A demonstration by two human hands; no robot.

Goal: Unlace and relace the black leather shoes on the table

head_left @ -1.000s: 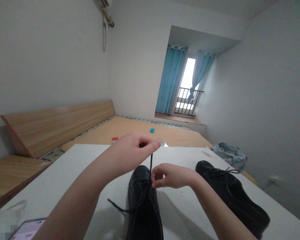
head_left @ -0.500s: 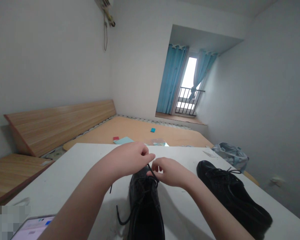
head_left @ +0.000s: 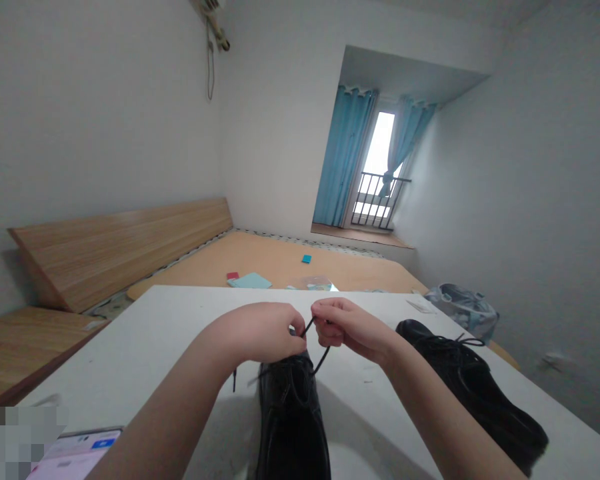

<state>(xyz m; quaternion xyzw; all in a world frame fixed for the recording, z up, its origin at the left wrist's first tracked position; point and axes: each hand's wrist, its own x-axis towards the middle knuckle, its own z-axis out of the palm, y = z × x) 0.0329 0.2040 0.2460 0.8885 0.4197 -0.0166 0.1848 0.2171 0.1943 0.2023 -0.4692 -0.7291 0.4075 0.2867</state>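
A black lace-up shoe (head_left: 293,413) stands on the white table (head_left: 210,427), its opening toward me. Above its toe, my right hand (head_left: 345,327) pinches a black shoelace (head_left: 322,361) between thumb and fingers. The lace runs from the shoe's right side up to that pinch, then across to my left hand (head_left: 275,330). My left hand is curled over the toe end with its fingers closed on the lace; the back of the hand hides part of the grip. A loose lace end hangs below the left wrist.
A second black shoe (head_left: 473,393) with a tied lace lies at the right. A phone (head_left: 80,453) is at the lower left. Beyond the table's far edge, a bed (head_left: 270,250) holds several small flat items. A grey-blue bag (head_left: 463,310) stands beyond the right edge.
My right hand has risen and turned, drawing a length of lace up from the shoe. My left hand has lowered slightly. The loose lace at the shoe's left has shifted.
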